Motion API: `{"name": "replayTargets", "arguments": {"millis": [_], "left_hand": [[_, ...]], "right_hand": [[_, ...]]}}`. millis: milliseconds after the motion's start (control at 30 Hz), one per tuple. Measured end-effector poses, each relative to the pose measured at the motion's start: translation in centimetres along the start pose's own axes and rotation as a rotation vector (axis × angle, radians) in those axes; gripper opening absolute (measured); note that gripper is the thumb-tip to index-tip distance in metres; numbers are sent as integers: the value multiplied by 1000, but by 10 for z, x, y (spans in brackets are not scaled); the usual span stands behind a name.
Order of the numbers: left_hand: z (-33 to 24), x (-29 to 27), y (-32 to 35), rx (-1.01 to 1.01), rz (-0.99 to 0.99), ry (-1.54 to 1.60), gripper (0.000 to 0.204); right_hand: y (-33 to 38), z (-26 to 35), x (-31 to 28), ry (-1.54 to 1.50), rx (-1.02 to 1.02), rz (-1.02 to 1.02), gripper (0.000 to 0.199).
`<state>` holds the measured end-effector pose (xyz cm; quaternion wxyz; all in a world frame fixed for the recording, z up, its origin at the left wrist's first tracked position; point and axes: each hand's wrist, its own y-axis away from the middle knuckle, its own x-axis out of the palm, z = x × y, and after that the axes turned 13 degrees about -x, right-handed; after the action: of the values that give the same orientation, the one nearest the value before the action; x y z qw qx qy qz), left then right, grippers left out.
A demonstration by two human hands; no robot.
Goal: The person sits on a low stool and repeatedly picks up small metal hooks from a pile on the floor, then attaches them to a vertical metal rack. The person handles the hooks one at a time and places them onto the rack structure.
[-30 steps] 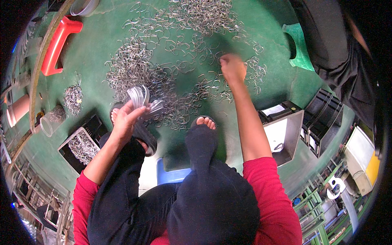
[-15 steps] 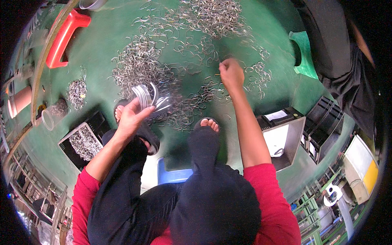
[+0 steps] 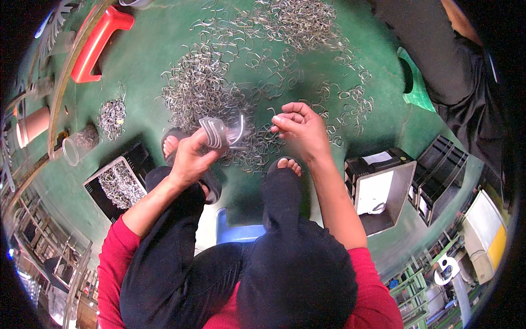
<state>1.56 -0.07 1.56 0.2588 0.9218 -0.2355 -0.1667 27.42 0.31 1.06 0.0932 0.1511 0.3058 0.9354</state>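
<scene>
Several silvery pcs [image 3: 212, 131] curve in L hand [image 3: 193, 157].

This looks like a workshop to us, because we see 2 big heaps of bent metal bits [image 3: 200, 82] right on the green floor [image 3: 143, 57]. Near the floor's left edge, we see a black bin [image 3: 139, 159] with more bits. Green metal racks [image 3: 413, 293] stand by the floor's lower right corner.

On the green floor [image 3: 139, 60], a red plastic stool [image 3: 94, 49] is seen at upper left, a green stool [image 3: 419, 90] is partly covered by another person's dark clothing [image 3: 438, 55], and black crates [image 3: 445, 162] are grouped nearer the green rack [image 3: 413, 290].
</scene>
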Motion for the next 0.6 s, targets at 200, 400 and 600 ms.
{"name": "replayTargets", "arguments": {"millis": [200, 400, 600], "left_hand": [[-8, -1, -1, 148, 15, -125, 26], [-11, 0, -1, 190, 33, -180, 27], [-13, -3, 3, 172, 81, -153, 30]], "right_hand": [[4, 16, 15, 16, -15, 80, 33], [2, 22, 22, 18, 18, 126, 31], [17, 16, 40, -79, -220, 26, 24]]}}
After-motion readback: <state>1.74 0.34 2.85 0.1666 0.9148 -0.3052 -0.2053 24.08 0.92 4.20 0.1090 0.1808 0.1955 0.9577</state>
